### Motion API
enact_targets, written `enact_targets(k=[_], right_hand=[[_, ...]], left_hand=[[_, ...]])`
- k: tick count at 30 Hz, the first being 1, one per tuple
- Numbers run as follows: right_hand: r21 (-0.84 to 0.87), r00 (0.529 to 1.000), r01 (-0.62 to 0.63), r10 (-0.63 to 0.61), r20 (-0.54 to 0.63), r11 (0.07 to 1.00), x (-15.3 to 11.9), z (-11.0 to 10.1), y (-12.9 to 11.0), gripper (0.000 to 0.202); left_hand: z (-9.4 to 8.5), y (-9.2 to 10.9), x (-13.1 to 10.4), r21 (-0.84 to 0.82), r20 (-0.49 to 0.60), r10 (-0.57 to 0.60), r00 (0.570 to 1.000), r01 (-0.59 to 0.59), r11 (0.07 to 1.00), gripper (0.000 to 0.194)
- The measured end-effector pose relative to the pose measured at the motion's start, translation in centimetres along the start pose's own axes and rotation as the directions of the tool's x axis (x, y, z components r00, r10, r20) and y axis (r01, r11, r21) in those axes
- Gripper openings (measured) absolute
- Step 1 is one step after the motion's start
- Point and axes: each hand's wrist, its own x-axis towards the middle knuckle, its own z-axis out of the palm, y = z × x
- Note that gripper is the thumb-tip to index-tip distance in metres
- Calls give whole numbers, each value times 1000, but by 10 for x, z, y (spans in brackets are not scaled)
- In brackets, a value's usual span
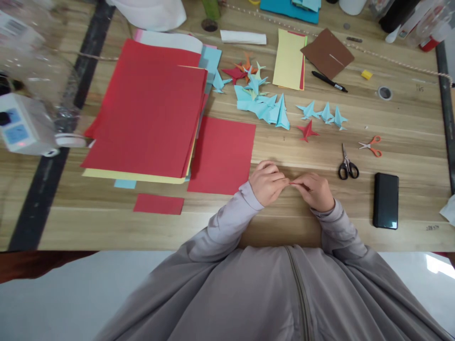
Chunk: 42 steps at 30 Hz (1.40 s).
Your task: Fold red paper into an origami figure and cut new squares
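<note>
A wood-grain table (pixel 88 232) carries the items. A paper stack (pixel 149 113), red uppermost, partly covers the left side of the red square sheet (pixel 223 156). A black phone-like device (pixel 386 201) lies well right of that sheet. The left hand (pixel 268 183) is just right of the sheet, the right hand (pixel 316 190) farther right; the grip of each is pinched on a small red paper piece. Black-handled scissors (pixel 345 162) lie beyond the hands, right of the sheet. The small red paper piece (pixel 292 183), mostly hidden by fingers, is right of the sheet.
</note>
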Motion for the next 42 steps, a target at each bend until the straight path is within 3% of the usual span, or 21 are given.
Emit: enact_targets(k=[4, 10, 17, 25, 35, 42], right_hand=[[4, 998, -46, 46, -42, 999, 1, -2, -2, 13], [0, 998, 45, -45, -40, 999, 1, -1, 0, 20], [17, 1000, -4, 4, 6, 1000, 2, -2, -2, 10], [56, 995, 82, -85, 57, 995, 3, -3, -2, 16], [101, 998, -49, 52, -28, 994, 3, -17, 0, 8], [72, 1000, 2, -3, 7, 997, 4, -8, -6, 13]], left_hand=[[-1, -1, -1, -16, 8, -23, 1000, 23, 1000, 18], [-1, 0, 0, -15, 37, -44, 998, 44, 999, 21], [0, 0, 0, 6, -25, -14, 1000, 14, 1000, 16], [2, 1, -2, -16, -19, 28, 999, -28, 999, 22], [1, -8, -4, -93, -72, -80, 994, 73, 993, 17], [5, -1, -2, -103, -19, -42, 999, 40, 994, 20]])
